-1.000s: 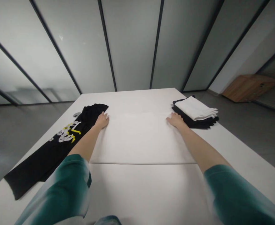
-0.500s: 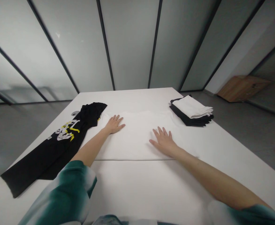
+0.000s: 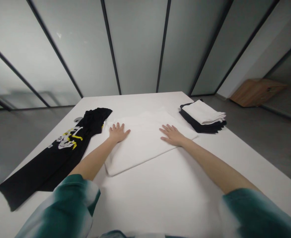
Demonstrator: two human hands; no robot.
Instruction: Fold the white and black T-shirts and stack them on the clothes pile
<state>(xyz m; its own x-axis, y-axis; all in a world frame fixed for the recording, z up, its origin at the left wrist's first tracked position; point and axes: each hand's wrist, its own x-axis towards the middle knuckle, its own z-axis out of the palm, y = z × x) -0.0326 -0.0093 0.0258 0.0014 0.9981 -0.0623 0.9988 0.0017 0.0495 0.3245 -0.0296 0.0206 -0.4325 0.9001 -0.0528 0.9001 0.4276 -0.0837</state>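
A white folded cloth (image 3: pixel 140 142), perhaps a garment, lies flat in front of me, turned at an angle with its near edge slanting up to the right. My left hand (image 3: pixel 118 133) rests on its left part, fingers spread. On the right part lies my right hand (image 3: pixel 172 135), palm down and fingers apart. Neither hand grips anything. Just left of the white cloth, a black T-shirt (image 3: pixel 61 155) with a white and yellow print stretches along the table's left side.
At the right stands a stack of folded black clothes (image 3: pixel 197 125) topped by a folded white garment (image 3: pixel 205 112). A small grey round object (image 3: pixel 78 119) sits by the black T-shirt. The white table (image 3: pixel 145 205) bears it all; beyond are frosted panels and a wooden cabinet (image 3: pixel 258 92).
The white cloth has turned counter-clockwise under my hands; its near edge ran level before and now slants. My left hand has shifted slightly nearer, my right hand slightly away.
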